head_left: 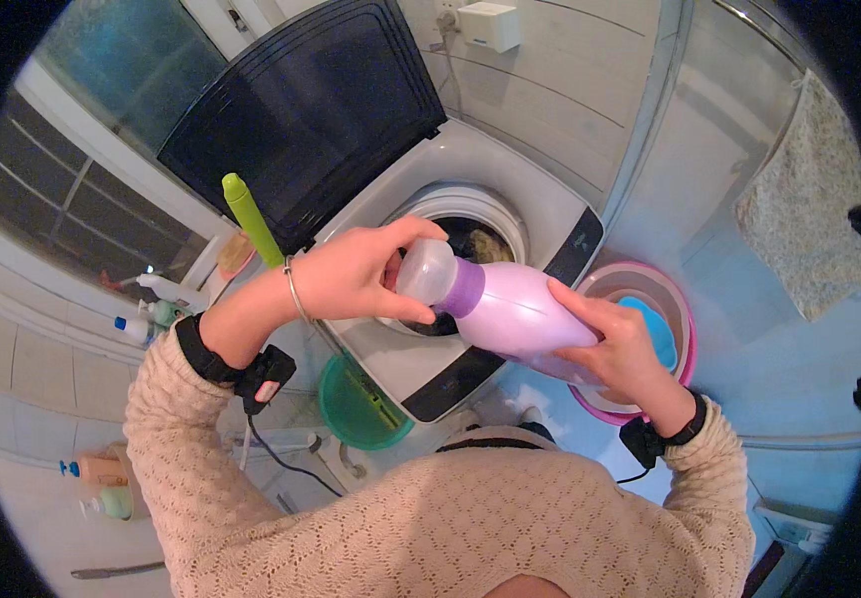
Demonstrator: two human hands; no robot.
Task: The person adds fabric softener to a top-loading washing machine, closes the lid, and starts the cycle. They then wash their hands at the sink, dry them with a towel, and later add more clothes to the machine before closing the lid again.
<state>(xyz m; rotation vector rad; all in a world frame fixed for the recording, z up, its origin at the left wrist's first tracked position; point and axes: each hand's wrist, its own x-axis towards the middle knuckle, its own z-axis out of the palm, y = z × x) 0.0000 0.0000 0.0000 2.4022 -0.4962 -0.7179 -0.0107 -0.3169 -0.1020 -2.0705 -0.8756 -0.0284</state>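
- A lilac bottle (510, 311) is held in the air above the open drum (470, 239) of a top-loading washer (510, 179), whose dark lid (311, 110) is raised behind it.
- The bottle's long axis is laid nearly level, running from the person's right to left and tipped up slightly at the left — the cap end (428, 271) is pointed left, toward the left hand (355, 277).
- The left hand is closed round the translucent cap, thumb below and fingers curled over the top; how firmly it is clamped cannot be told.
- The right hand (615, 344) is wrapped round the bottle's base, fingers over the body — the weight appears to be carried here.
- The cap is thus reached only by the left hand; the right is kept at the far end of the axis, well apart from it.
- A purple collar (465, 289) is seen between cap and body, just clear of the left fingertips.
- Beside the washer on the right, stacked pink and blue basins (662, 299) are partly hidden by the right hand.
- A green tub (355, 409) is seen below the left wrist, a green-tipped stick (249, 214) left of the lid, and small bottles (146, 317) on a ledge at far left.
- A patterned cloth (809, 209) is hung at upper right.
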